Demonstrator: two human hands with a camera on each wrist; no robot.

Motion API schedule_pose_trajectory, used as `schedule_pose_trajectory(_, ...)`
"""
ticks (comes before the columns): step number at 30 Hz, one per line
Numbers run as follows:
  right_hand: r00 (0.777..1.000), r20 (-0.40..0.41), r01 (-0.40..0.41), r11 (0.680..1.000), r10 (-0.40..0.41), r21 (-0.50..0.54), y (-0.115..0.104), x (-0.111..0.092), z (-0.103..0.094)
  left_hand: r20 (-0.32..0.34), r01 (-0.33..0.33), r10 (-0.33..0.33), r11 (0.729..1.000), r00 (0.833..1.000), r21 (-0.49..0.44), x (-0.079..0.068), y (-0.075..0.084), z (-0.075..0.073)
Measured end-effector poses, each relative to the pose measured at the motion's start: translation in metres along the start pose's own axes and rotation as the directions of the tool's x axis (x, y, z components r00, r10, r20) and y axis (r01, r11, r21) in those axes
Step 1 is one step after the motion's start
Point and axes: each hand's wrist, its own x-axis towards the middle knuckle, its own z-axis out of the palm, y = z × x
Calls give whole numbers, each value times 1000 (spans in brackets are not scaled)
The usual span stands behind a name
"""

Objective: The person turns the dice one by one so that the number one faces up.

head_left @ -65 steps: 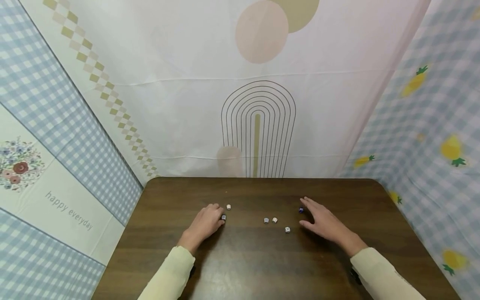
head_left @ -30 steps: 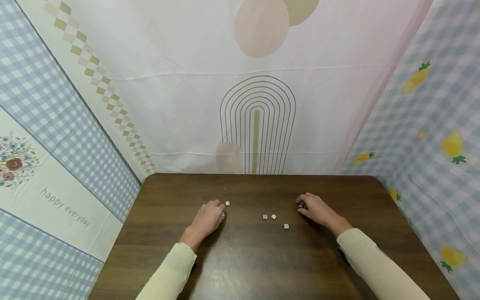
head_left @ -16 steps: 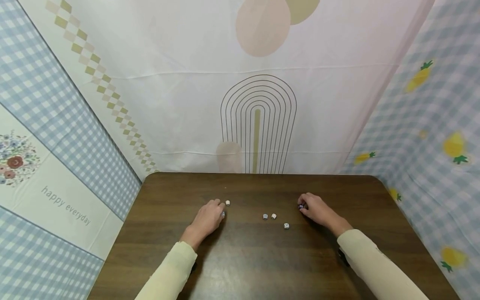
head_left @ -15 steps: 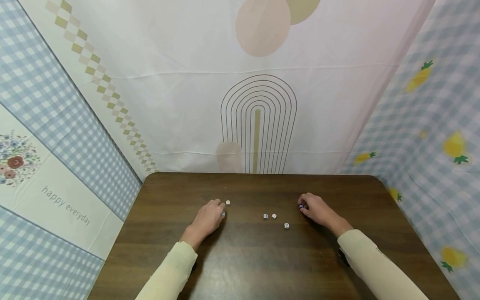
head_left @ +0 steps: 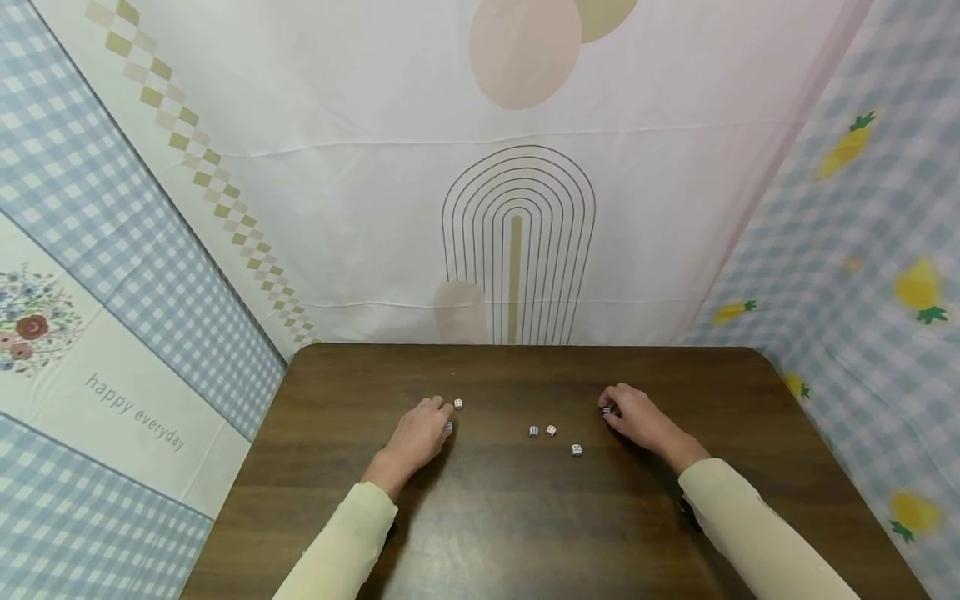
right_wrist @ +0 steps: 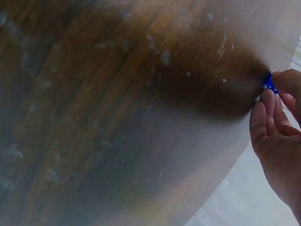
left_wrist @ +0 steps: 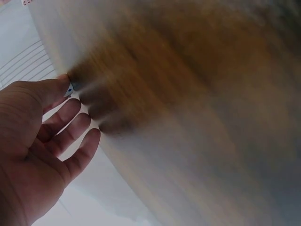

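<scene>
Blue die (right_wrist: 271,85) sat pinched between thumb and fingers of the right hand (head_left: 643,418), toward the right of the brown table (head_left: 480,517); a moment earlier that hand was spread beside it. The left hand (head_left: 415,435) pinched a white die (left_wrist: 69,89), much as before. Another die (head_left: 458,403) lay just beside its fingertips, three more dice (head_left: 551,431) between the hands, and fingers partly hid both pinched dice.

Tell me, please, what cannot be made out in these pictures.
White die in the left hand, left wrist view: mostly hidden by thumb.
Blue die, right wrist view: partly covered by the right hand.
Corner die, left wrist view: cut off by top edge.
Middle dice, head view: pips too small.
</scene>
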Motion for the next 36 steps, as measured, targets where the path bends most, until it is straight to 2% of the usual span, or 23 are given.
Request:
schedule_pose_trajectory(16, 1000, -13, 1, 1000, -1, 10, 2, -1, 1, 26, 25, -25, 1000, 999, 10, 1, 1, 2)
schedule_pose_trajectory(24, 999, -42, 0, 1000, 0, -2, 3, -1, 1, 4, 4, -4, 1000, 1000, 21, 1, 0, 3)
schedule_pose_trajectory(36, 999, -44, 9, 1000, -10, -27, 3, -5, 3, 26, 9, -10, 999, 1000, 30, 0, 0, 3)
